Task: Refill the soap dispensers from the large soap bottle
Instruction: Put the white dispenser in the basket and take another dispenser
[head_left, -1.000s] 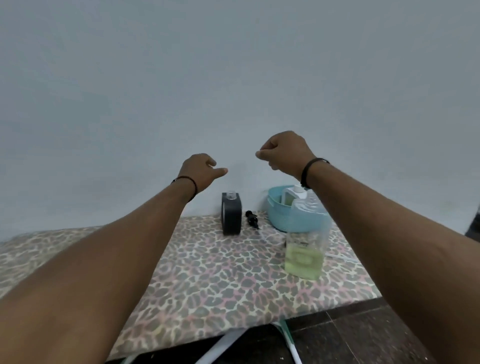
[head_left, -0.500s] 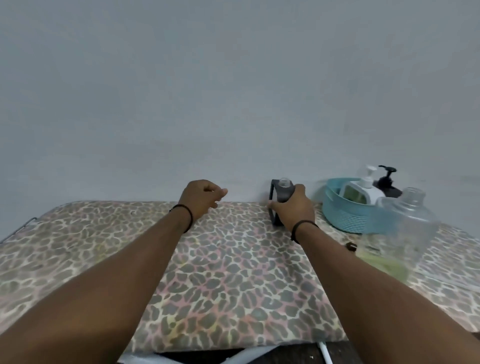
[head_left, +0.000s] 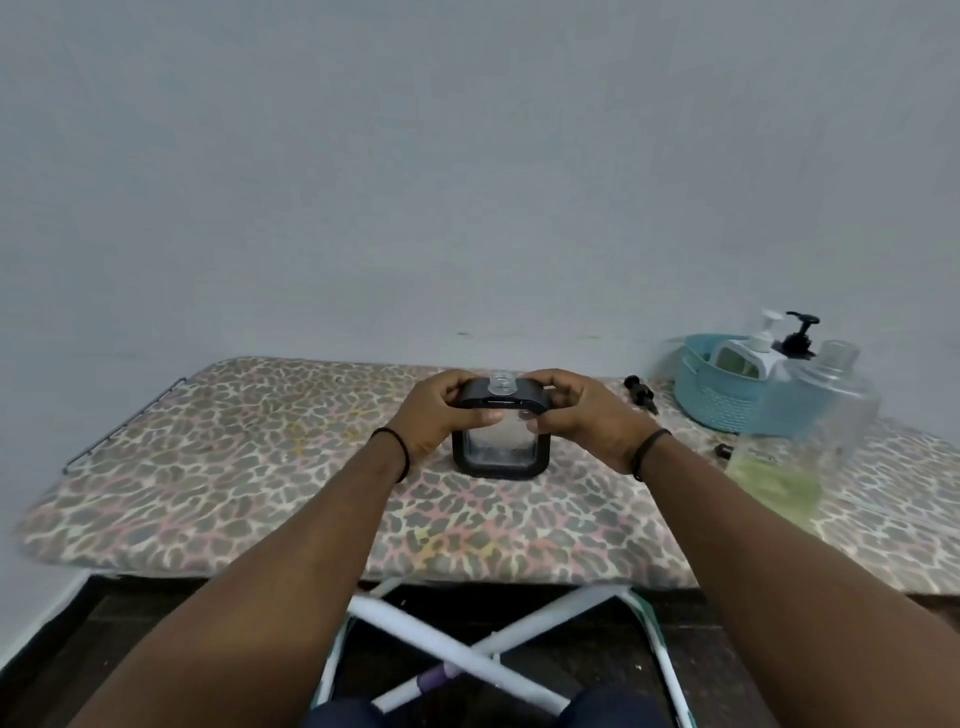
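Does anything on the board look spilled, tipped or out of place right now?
Nothing looks spilled or tipped. The one loose piece is a black pump head lying on its side on the leopard-print board, off the black dispenser that the left hand and right hand grip; its neck stands open.

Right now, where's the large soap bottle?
Head view, right side: the large soap bottle stands on the leopard-print board, just in front of the blue basket and right of the right hand.
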